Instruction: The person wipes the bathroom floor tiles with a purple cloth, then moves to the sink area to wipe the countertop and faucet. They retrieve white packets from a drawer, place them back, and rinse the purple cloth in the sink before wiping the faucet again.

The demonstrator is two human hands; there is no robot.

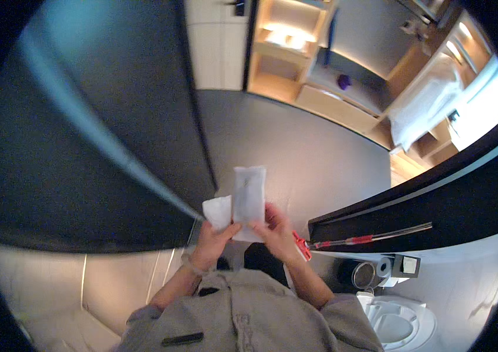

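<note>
A flat white rectangular packet (249, 193), with a slightly translucent middle, is held upright in front of my chest. My right hand (279, 235) grips its lower right edge, thumb on the near face. My left hand (210, 247) pinches a smaller white folded piece (218, 211), perhaps tissue or a sachet. My left thumb tip reaches the lower left edge of the packet, close to the right thumb. Any writing on the packet is too blurred to read.
A toilet (394, 323) stands at lower right, near a toilet roll (383, 267) and a dark round bin (349, 273). A red-and-silver mop handle (359, 240) leans there. Dark panels (99, 176) flank the doorway. Beyond lie grey floor (293, 145) and lit wooden shelves (275, 83).
</note>
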